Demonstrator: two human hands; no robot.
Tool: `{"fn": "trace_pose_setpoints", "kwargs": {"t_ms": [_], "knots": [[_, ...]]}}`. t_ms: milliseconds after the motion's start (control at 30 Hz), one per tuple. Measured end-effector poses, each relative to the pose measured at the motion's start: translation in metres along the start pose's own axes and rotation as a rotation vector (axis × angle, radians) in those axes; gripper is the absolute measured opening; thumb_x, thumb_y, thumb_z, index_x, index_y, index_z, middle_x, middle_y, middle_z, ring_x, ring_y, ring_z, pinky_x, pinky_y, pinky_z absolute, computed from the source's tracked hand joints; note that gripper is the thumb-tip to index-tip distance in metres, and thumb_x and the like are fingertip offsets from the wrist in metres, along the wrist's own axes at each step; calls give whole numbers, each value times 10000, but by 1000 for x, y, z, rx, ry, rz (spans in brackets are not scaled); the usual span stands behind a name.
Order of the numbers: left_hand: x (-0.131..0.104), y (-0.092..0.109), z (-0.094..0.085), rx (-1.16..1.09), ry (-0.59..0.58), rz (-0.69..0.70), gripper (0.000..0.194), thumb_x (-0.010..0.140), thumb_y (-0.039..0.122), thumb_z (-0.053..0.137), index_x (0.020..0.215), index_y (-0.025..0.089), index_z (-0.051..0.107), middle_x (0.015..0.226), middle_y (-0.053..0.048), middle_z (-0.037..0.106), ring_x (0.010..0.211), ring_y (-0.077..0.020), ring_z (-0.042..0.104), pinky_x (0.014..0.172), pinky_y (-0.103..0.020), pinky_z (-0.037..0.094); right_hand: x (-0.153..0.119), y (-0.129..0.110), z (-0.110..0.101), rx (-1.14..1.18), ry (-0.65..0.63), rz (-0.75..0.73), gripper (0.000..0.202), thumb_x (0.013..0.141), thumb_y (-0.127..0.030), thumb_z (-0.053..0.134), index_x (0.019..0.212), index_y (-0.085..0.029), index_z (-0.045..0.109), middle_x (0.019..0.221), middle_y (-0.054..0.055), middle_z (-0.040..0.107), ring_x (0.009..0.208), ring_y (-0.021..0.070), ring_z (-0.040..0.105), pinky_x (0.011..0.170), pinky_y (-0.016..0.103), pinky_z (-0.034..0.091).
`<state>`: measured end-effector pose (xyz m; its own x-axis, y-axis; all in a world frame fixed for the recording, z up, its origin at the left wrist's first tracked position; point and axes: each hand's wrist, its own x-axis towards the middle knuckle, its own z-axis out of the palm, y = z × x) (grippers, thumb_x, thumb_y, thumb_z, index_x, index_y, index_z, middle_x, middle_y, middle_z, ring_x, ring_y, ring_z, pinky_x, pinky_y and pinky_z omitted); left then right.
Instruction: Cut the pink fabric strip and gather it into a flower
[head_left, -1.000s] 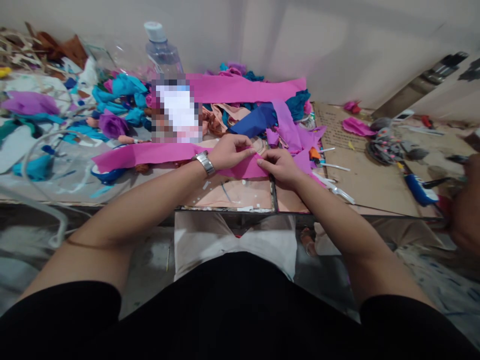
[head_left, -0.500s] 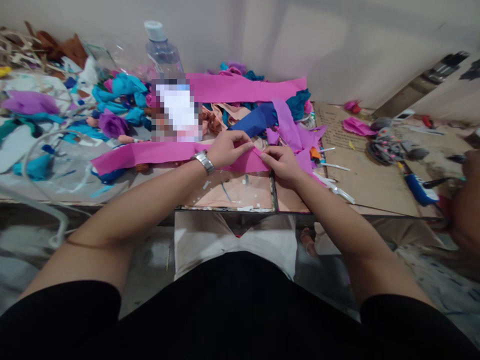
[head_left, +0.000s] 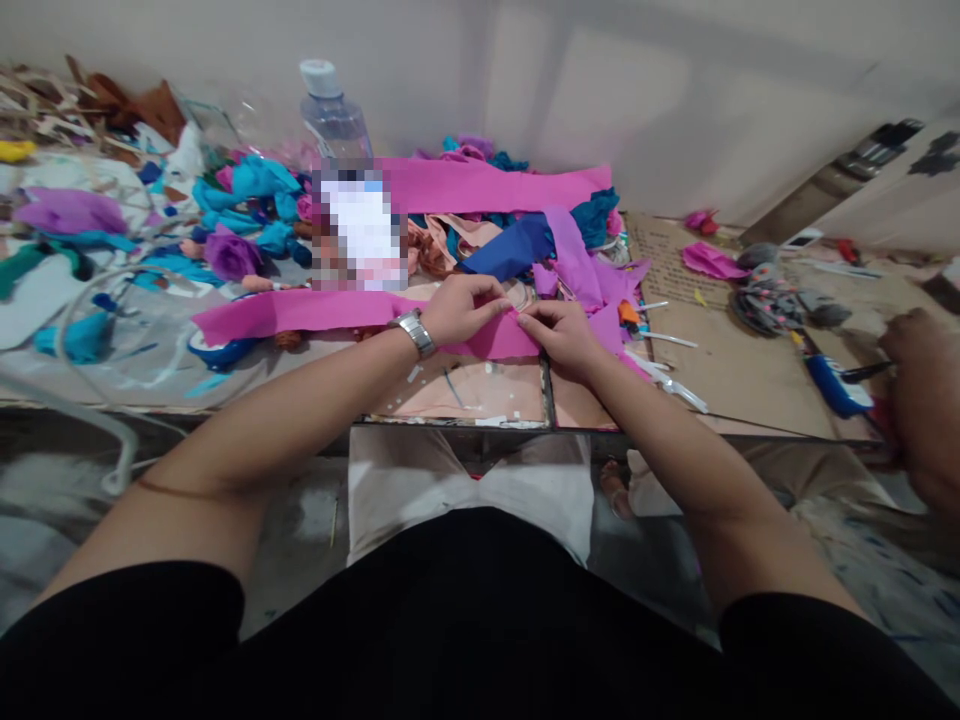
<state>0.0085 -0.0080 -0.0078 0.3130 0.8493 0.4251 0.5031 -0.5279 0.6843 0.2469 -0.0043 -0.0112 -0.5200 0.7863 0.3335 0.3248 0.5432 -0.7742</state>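
Observation:
A long pink strip (head_left: 300,311) of crepe-like material runs from the left to my two hands at the middle of the table. My left hand (head_left: 466,312), with a metal watch on its wrist, pinches the strip's upper edge between thumb and fingers. Close beside it on the right, my right hand (head_left: 559,332) pinches the same edge near the strip's right end. The fingertips are a short gap apart. Behind them lie a blue piece (head_left: 510,248), a purple strip (head_left: 574,255) and a second pink strip (head_left: 495,188).
A capped plastic bottle (head_left: 335,120) stands behind a blurred-out phone-like object (head_left: 364,230). Coloured scraps and a white cable (head_left: 64,310) are at left. On the right are cardboard (head_left: 675,300), a blue tool (head_left: 836,385) and another person's hand (head_left: 919,350).
The view has shifted slightly, so the table sits a little lower. My fingertips have moved slightly along the pink strip's edge. At the right, the other person's hand has come further into view.

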Motion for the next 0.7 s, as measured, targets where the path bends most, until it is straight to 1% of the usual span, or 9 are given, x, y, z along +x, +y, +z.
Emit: {"fn": "trace_pose_setpoints", "kwargs": {"t_ms": [167,233,300,400,467,567,633,700], "knots": [[2,2,-4,44,100,-64,306,944,448,615,881,175,740,857,-63,753,768,-201,615,756,-350,470,3,0,-3,-60,35,-3,398,963,-547,666,825,-183,748,781,36,732,694,180,578,682,328,439],[1,3,-5,52,121,-78,319,947,454,606,864,173,729,834,-64,741,755,-201,603,744,-353,462,3,-1,-3,-64,45,-5,402,967,-546,659,811,-184,739,773,37,729,687,178,575,679,328,430],[0,5,-6,38,102,-57,334,952,464,600,885,167,737,849,-67,747,767,-202,615,758,-351,469,3,0,-3,-66,38,-13,405,973,-546,655,810,-185,739,771,38,727,683,177,573,674,328,423],[-1,6,-5,4,2,20,343,937,479,638,986,166,770,951,-73,783,853,-211,670,825,-343,495,2,-1,-2,-82,16,-31,394,984,-537,652,847,-184,762,773,39,730,681,177,578,667,326,419],[-2,6,-3,1,-43,48,340,922,476,666,1014,171,784,986,-72,796,892,-216,693,858,-341,503,1,-2,-3,-90,7,-48,385,989,-522,650,860,-180,771,767,38,728,674,171,575,664,322,417],[-2,4,-1,-4,-45,27,313,907,455,678,968,170,791,952,-64,800,869,-212,699,854,-342,504,-1,-5,-3,-80,-5,-53,347,973,-493,678,867,-173,761,750,27,702,660,154,550,648,311,409],[-1,5,0,-34,-34,-9,303,893,448,686,928,166,791,914,-58,797,838,-206,693,821,-334,502,-2,-7,-3,-49,-4,-34,300,935,-478,731,928,-179,752,756,13,681,652,144,532,624,297,403],[0,6,0,-70,-19,-49,305,876,454,698,899,164,792,884,-54,793,816,-200,684,788,-325,499,-3,-9,-1,-10,8,-21,293,897,-461,778,1006,-192,739,787,3,676,650,137,526,606,284,409]]}}
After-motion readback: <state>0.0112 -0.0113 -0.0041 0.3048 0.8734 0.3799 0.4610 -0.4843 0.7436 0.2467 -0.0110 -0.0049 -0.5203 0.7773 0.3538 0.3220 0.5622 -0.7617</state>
